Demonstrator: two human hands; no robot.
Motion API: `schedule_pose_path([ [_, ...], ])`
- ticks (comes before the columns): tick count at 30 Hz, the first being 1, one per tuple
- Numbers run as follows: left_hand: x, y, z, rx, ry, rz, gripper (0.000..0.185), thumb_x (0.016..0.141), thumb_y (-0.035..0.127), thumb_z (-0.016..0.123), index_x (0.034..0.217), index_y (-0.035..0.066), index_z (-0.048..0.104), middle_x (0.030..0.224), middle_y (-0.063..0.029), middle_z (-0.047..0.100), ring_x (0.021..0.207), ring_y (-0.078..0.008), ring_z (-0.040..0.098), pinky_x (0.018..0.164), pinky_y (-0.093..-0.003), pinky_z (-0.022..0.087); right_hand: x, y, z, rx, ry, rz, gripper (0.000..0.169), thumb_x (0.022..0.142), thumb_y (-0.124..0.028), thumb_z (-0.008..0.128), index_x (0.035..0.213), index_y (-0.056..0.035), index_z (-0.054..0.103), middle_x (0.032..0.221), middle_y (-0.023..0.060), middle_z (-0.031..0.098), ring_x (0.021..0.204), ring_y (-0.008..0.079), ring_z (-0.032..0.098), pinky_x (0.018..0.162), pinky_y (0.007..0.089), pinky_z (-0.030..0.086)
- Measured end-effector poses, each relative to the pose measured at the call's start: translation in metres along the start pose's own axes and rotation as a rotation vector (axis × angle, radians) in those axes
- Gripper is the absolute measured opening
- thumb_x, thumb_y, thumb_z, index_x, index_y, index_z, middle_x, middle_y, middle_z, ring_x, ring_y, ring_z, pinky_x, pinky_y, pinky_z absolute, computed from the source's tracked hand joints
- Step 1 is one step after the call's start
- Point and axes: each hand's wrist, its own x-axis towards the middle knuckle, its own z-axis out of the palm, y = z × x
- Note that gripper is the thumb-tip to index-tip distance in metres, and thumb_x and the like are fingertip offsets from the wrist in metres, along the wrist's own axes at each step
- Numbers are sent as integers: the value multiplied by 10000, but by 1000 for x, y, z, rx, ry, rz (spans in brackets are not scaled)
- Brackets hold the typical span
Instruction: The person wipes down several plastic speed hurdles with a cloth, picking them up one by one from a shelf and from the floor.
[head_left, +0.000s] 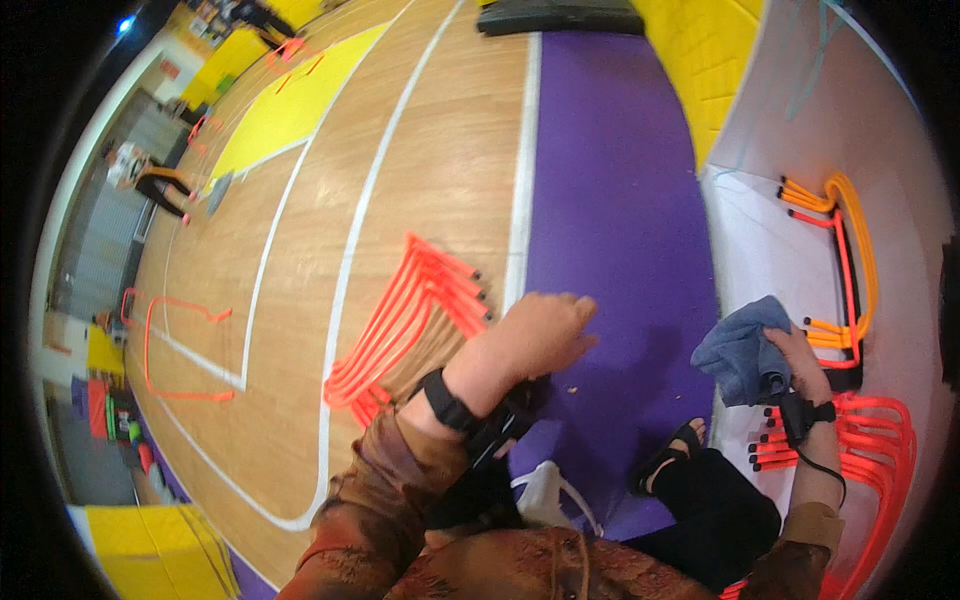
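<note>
My left hand (551, 334), loosely curled with a gap between its fingertips, is over the edge of the purple floor strip (615, 195). Nothing is visible in it. Beside and partly behind that forearm, a bunch of orange-red training hurdles (382, 330) rests on the wooden floor. At the right, my right hand (802, 360) grips a crumpled blue cloth (739, 349), which hangs above a white ledge. Each wrist wears a black strap; a small device with a cable is on the right one. More red hurdles (877, 442) lie below and behind my right hand.
Orange and red hurdles (862, 262) lean against the right wall. A single hurdle (150, 345) and smaller ones are on the court. A person (154, 176) stands far left, another (259, 19) at the top. A white bag-like item (544, 491) is by my legs. A black mat (559, 16) lies ahead.
</note>
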Motion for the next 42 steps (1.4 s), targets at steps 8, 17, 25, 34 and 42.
schedule_pose_path([
  [8, -161, -192, 22, -306, 244, -576, 342, 938, 263, 599, 1132, -16, 637, 1027, -186, 692, 959, -279, 670, 839, -362, 518, -68, -64, 119, -121, -93, -12, 390, 896, -197, 620, 1239, -16, 577, 1093, 74, 650, 979, 184, 624, 878, 316, 501],
  [17, -291, -308, 217, -227, 303, -944, 577, 835, 345, 660, 1321, 73, 511, 1270, -216, 585, 1208, -372, 536, 1016, -453, 426, -78, -1, 171, -63, -100, 112, 356, 889, -111, 579, 1227, 0, 582, 1117, 78, 636, 999, 182, 605, 898, 312, 491],
  [25, -266, -311, 226, 24, 71, -1032, 468, 812, 357, 647, 1201, 102, 587, 1224, -210, 571, 1170, -427, 536, 950, -564, 433, -84, 5, 201, -67, -57, 178, 319, 905, -111, 572, 1202, 6, 583, 1091, 68, 634, 976, 164, 602, 875, 294, 496],
  [34, -286, -272, 244, -357, 215, -888, 405, 885, 383, 625, 1052, 15, 614, 918, -259, 666, 909, -421, 644, 800, -498, 497, -91, -2, 198, 112, -65, 138, 364, 927, -167, 589, 1244, 10, 559, 1146, 100, 634, 1022, 195, 618, 892, 314, 510],
  [42, -272, -210, 150, -379, 507, -720, 331, 903, 286, 678, 860, -24, 570, 642, -114, 529, 608, -164, 511, 582, -349, 441, -87, -23, 184, 472, -173, -6, 359, 927, -144, 548, 1241, 30, 566, 1171, 126, 648, 1028, 221, 650, 902, 360, 532],
])
